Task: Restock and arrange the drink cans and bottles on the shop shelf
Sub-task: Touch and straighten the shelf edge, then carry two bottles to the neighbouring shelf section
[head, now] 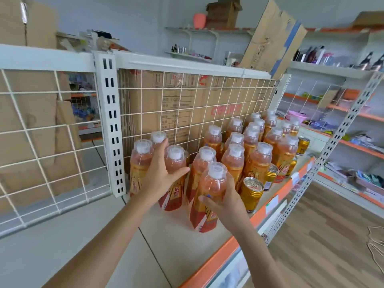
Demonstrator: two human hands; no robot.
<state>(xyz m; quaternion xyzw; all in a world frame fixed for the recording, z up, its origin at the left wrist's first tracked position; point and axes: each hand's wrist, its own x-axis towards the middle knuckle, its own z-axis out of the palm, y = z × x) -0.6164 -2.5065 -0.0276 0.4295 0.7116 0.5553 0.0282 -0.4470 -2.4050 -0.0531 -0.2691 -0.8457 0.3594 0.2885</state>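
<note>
Bottles (257, 161) of orange drink stand in rows on the shelf (166, 235), backed by a wire grid (145, 104) with cardboard (207, 96) behind it. My right hand (226, 202) grasps the front bottle (212, 183) round its middle, thumb across the label. That bottle is upright near the shelf's orange edge, though I cannot tell whether its base rests there. My left hand (162, 173) holds a second bottle (176, 161) just behind and to the left, thumb over its front, fingers reaching up past its neck. Gold cans (252, 191) stand just right of the front bottle, along the edge.
</note>
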